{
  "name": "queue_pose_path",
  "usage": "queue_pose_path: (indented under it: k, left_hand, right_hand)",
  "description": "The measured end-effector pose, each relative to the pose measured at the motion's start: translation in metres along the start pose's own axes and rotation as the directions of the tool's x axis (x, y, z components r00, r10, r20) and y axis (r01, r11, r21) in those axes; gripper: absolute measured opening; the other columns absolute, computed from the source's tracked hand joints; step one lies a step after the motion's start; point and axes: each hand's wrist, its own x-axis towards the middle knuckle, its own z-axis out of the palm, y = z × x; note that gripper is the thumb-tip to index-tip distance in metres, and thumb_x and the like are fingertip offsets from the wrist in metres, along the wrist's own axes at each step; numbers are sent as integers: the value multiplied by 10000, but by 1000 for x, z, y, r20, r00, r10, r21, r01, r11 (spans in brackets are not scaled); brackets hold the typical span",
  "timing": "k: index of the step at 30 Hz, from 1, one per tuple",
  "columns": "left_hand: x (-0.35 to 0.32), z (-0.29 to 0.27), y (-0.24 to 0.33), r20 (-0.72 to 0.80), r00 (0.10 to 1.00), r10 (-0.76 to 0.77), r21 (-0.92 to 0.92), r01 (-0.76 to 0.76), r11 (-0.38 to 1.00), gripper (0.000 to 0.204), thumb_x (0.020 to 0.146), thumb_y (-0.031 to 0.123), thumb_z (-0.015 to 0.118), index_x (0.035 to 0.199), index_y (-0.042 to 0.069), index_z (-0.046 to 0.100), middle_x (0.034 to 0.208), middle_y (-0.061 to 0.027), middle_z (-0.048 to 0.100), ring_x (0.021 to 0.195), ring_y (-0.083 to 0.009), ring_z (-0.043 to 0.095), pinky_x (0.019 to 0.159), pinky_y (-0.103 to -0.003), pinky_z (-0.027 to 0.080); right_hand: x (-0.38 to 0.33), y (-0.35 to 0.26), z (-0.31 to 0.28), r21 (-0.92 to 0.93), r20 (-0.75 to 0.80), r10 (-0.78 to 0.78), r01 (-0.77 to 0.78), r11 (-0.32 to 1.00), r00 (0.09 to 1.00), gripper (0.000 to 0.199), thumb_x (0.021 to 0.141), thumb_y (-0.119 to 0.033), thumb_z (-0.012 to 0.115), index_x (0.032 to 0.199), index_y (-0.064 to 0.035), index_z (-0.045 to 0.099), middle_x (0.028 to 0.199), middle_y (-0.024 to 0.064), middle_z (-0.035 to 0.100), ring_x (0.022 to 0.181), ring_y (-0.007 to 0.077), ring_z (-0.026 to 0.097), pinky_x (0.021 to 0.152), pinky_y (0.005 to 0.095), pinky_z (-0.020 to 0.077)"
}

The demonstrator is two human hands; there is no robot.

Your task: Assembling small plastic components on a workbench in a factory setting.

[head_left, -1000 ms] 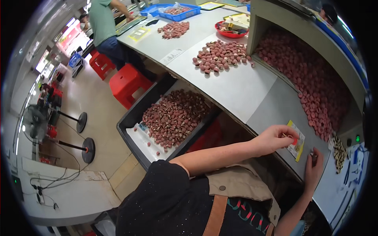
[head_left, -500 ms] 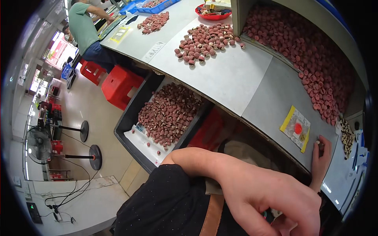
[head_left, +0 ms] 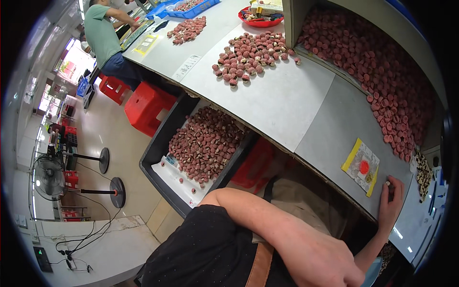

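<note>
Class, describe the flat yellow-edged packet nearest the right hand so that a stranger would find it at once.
Find the long, pale tabletop, then its darker grey section towards the right. There, up and left of the person's bare right hand, lies a flat, rectangular packet with yellow edges. Its bright red round patch sets it apart from the yellow-edged sheet farther up the tabletop.

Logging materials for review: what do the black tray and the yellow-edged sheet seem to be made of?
Black tray: probably molded plastic, mostly matte, with thick rounded corners.
Yellow-edged sheet: perhaps plastic film, since its greyish middle could be see-through; finish unclear.
</note>
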Motion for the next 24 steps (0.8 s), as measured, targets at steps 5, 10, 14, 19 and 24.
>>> queue_pose_path:
  k: [5,10,14,19,24]
  left_hand:
    - [-8,-6,-26,-156,961,-229,92,245,965,139,799,68,573,935,66,603,923,-115,519,815,-293,578,680,-348,488]
    - [-14,-6,-44,-291,911,-292,-12,302,953,140,821,25,564,956,61,563,918,-98,478,774,-264,539,649,-327,450]
    - [-8,1,-50,-306,896,-321,-78,313,947,117,799,25,571,913,32,598,892,-95,501,788,-233,556,673,-308,457]
    - [-8,7,-53,-309,895,-321,-92,308,947,94,794,22,576,882,27,609,879,-90,498,766,-212,542,656,-292,446]
    - [-9,12,-56,-350,883,-313,-95,299,949,81,791,21,584,867,22,614,865,-86,491,749,-200,530,642,-280,436]
  right_hand:
    - [-1,-2,-2,28,-7,-10,10,1000,1000,197,864,-43,548,1060,-24,551,1008,81,528,745,172,497,679,267,425]
    - [0,-10,-4,46,-12,23,-23,999,1000,188,863,-41,547,1050,-28,554,994,84,526,739,176,499,670,265,427]
    - [1,-10,-4,11,-30,-34,35,999,999,181,862,-40,545,1043,-27,557,983,80,526,739,176,498,669,263,424]
    - [-1,-3,-3,58,-35,-14,16,998,999,194,859,-42,546,1053,-29,557,975,73,525,728,172,490,661,262,420]
    - [-1,-4,-3,21,-19,21,-21,1000,1000,241,855,-45,552,1095,-29,550,977,61,533,693,155,461,637,266,411]
